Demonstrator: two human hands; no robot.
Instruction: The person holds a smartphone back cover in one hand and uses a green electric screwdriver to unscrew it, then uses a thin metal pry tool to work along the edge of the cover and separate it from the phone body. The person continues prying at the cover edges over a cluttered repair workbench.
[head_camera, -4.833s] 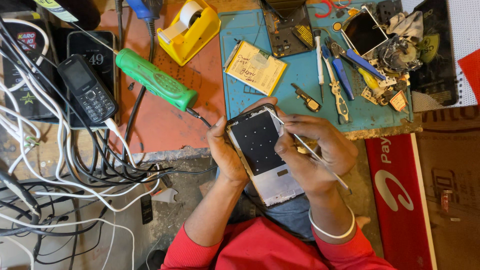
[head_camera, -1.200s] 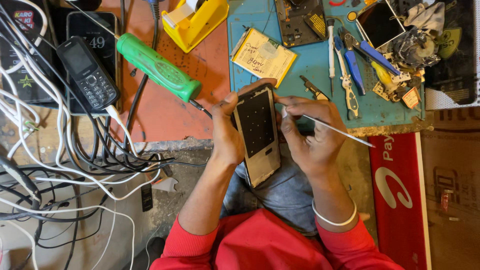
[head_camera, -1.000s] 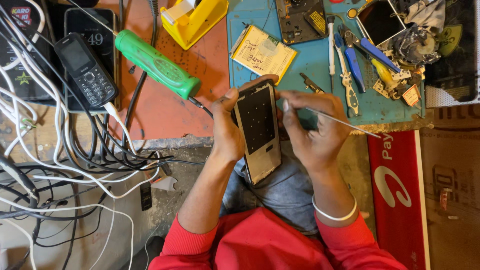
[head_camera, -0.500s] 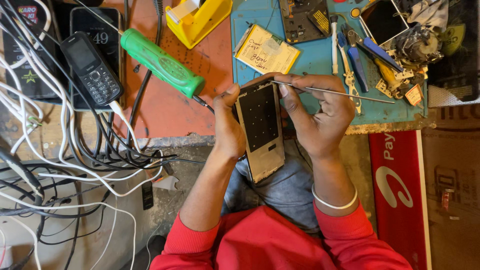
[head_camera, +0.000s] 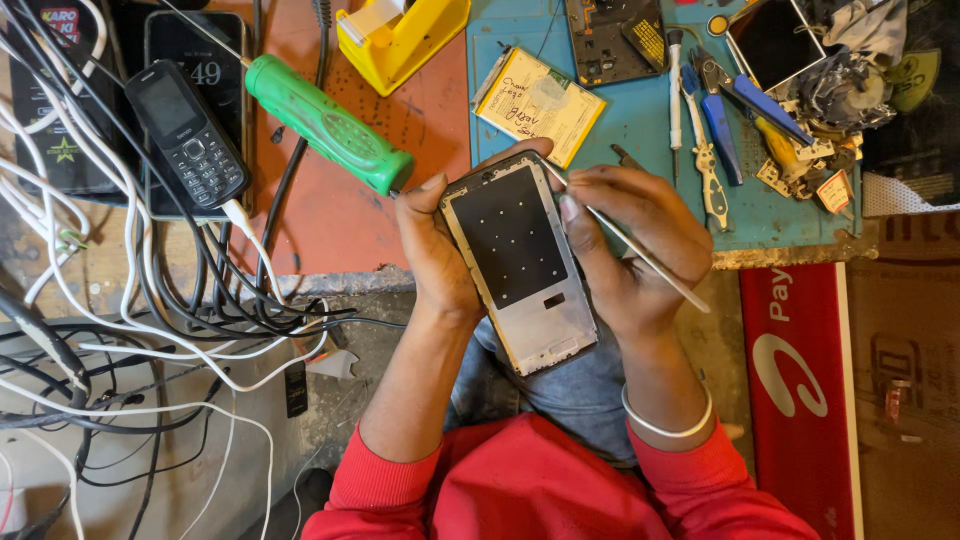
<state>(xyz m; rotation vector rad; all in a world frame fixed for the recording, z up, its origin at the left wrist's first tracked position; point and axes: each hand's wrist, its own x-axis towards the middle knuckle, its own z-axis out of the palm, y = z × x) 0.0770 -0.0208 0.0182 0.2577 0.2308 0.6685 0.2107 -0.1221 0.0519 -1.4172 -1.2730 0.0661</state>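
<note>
1. Phone frame sits in my two hands over my lap, just off the near edge of the desk, its top end reaching over the blue mat.
2. My left hand is closed along the frame's left edge, thumb on the top corner; it carries the weight.
3. My right hand is closed on a thin metal pick, with the fingertips also resting on the frame's right edge. The pick's tip lies at the top right corner of the frame; whether it is inside the seam I cannot tell.
4. To do this step well, I judge the pick should stay shallow and nearly flat to the frame, sliding along the edge rather than levering hard, while the left hand keeps the frame from twisting.
5. Long axis: it runs from near me to away from me, tilted slightly, with the top end leaning left and away toward the green screwdriver, and the bottom end toward my right knee. The dark inner face points up at the camera.
6. Further out: a yellow battery lies on the mat just beyond the frame, pliers to its right, a yellow tape holder at the far edge, and a keypad phone among white cables on the left.
</note>
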